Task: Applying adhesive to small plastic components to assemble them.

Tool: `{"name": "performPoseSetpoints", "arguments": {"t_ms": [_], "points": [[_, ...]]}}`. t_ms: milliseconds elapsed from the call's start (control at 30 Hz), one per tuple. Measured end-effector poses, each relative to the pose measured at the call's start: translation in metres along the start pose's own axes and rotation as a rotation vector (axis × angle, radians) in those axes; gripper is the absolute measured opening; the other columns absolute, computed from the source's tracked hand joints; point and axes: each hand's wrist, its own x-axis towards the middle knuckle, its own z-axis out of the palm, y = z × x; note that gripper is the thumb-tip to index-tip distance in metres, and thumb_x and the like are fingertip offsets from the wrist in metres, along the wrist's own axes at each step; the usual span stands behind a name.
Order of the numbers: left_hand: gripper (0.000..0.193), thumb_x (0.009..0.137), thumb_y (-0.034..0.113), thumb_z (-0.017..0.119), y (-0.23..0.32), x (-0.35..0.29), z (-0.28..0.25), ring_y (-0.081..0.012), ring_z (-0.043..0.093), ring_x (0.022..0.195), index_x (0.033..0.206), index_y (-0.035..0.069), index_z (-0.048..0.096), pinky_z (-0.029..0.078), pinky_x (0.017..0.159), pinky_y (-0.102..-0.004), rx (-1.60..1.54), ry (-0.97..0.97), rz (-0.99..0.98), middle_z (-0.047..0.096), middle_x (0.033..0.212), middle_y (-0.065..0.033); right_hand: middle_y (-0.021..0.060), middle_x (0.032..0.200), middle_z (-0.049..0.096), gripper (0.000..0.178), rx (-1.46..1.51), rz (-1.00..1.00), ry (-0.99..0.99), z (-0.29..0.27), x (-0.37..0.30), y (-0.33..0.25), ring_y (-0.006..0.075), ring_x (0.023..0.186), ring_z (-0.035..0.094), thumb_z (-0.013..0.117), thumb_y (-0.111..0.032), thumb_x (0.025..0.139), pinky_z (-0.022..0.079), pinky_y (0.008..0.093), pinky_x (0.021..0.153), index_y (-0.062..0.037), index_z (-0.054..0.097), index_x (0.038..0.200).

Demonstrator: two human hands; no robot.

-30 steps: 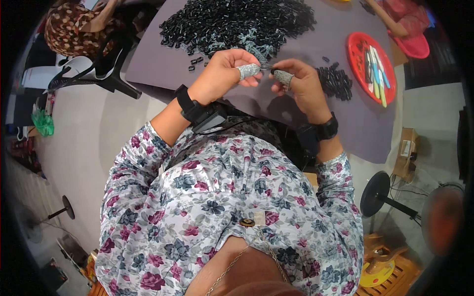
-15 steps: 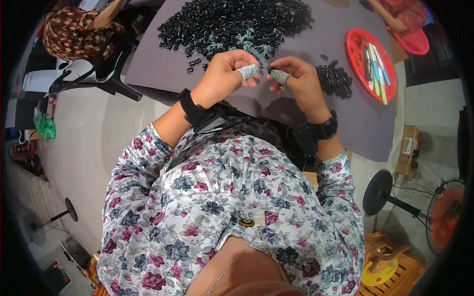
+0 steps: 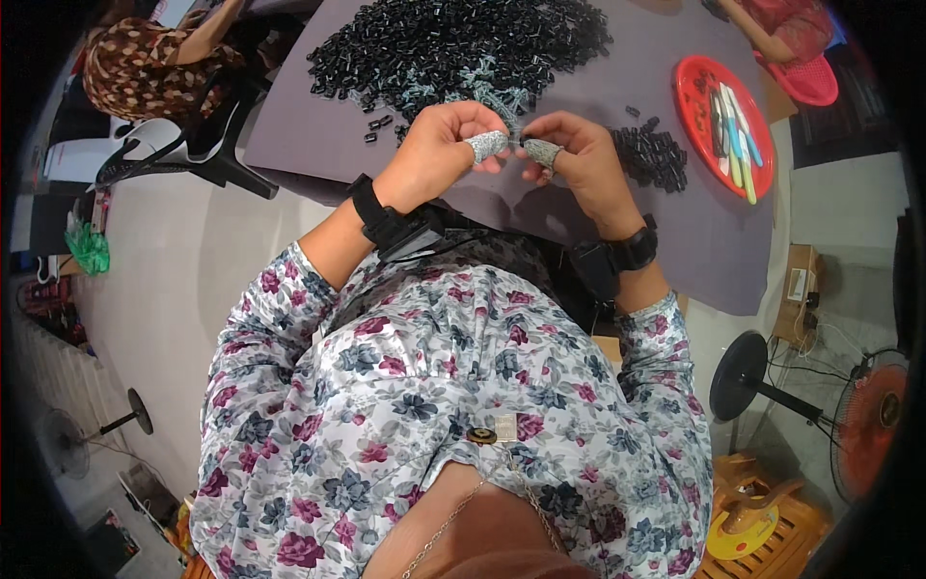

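My left hand [image 3: 442, 150] and my right hand [image 3: 582, 162] meet over the near edge of the table, fingertips almost touching. Pale wrapping covers both thumbs. A small black plastic part [image 3: 526, 139] is pinched in my right hand. My left hand is closed too, on what seems a tiny greyish piece, mostly hidden by the fingers. Just beyond my hands lies a large heap of small black parts [image 3: 405, 48], with a patch of grey-green translucent pieces [image 3: 492, 87] at its near side. A smaller pile of black parts [image 3: 654, 159] sits right of my right hand.
A red oval tray [image 3: 690, 87] with several knives [image 3: 738, 135] stands on the grey-covered table [image 3: 714, 241] at the right. Two other people sit across, one in a patterned top [image 3: 145, 68] beside a black chair [image 3: 227, 154]. A fan [image 3: 873, 420] stands lower right.
My hands have come slightly closer together, the black part in my right hand shifting a little left toward my left fingertips. The rest looks the same.
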Motion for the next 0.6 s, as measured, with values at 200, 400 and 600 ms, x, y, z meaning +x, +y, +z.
{"name": "performPoseSetpoints", "arguments": {"t_ms": [200, 400, 600], "points": [[0.011, 0.098, 0.001, 0.06, 0.0021, -0.0011, 0.0009, -0.0082, 0.068, 0.077, 0.106, -0.001, 0.066, 0.054, 0.07, -0.0206, 0.001, 0.027, -0.03, 0.073, 0.093, -0.0068, 0.0088, 0.096, 0.074, 0.02, -0.003, 0.0, -0.017, -0.0015, 0.0007, 0.0023, 0.0129, 0.074, 0.071, 0.063, -0.004, 0.094, 0.056, 0.0228, 0.061, 0.0015, 0.065, 0.113], [0.012, 0.098, 0.002, 0.059, 0.0032, -0.002, 0.0012, -0.0087, 0.068, 0.078, 0.108, -0.002, 0.065, 0.055, 0.071, -0.0214, -0.042, 0.034, -0.031, 0.073, 0.094, -0.0079, 0.0085, 0.096, 0.074, 0.02, -0.047, 0.007, -0.026, 0.002, 0.0001, -0.0029, 0.013, 0.076, 0.071, 0.062, -0.004, 0.095, 0.056, 0.0227, 0.063, 0.0014, 0.065, 0.113], [0.013, 0.098, 0.0, 0.058, 0.0054, -0.0015, -0.0005, -0.009, 0.068, 0.078, 0.109, -0.002, 0.065, 0.055, 0.072, -0.022, -0.02, 0.027, -0.021, 0.073, 0.095, -0.0085, 0.0077, 0.097, 0.073, 0.022, -0.016, 0.003, -0.035, -0.0008, -0.0007, 0.0016, 0.0125, 0.079, 0.071, 0.06, -0.004, 0.096, 0.056, 0.023, 0.065, 0.0013, 0.064, 0.116]]}}
